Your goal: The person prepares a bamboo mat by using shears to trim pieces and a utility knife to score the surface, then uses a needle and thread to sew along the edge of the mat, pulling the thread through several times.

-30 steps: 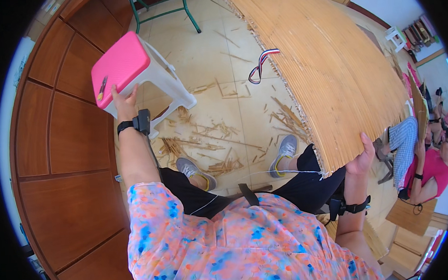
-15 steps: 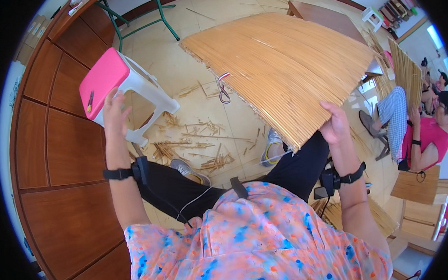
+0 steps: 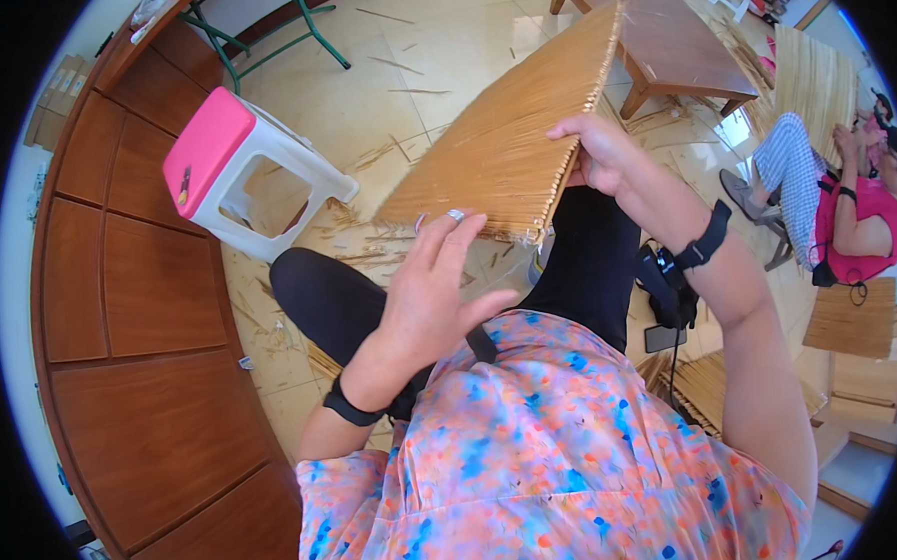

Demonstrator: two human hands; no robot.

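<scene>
A tan mat of thin straw-like stalks laid side by side is held up tilted over my knees, its edge of cut stalk ends facing right. My right hand grips that edge, with the thumb on top and the other fingers mostly hidden behind the mat. At the mat's near left corner, my left hand is open, fingers stretched and thumb apart. Its fingertips overlap the mat's near edge; I cannot tell whether they touch it. A ring shows on one finger.
To the left stands a white stool with a pink seat, a small yellow-handled tool on it. A low wooden table stands beyond the mat. Stalk scraps litter the floor. At right, a seated person in pink handles another mat.
The mat has swung from lying broad and flat to a steeper tilt, its right edge turned toward me. My left hand has come from beside the stool to the mat's near edge.
</scene>
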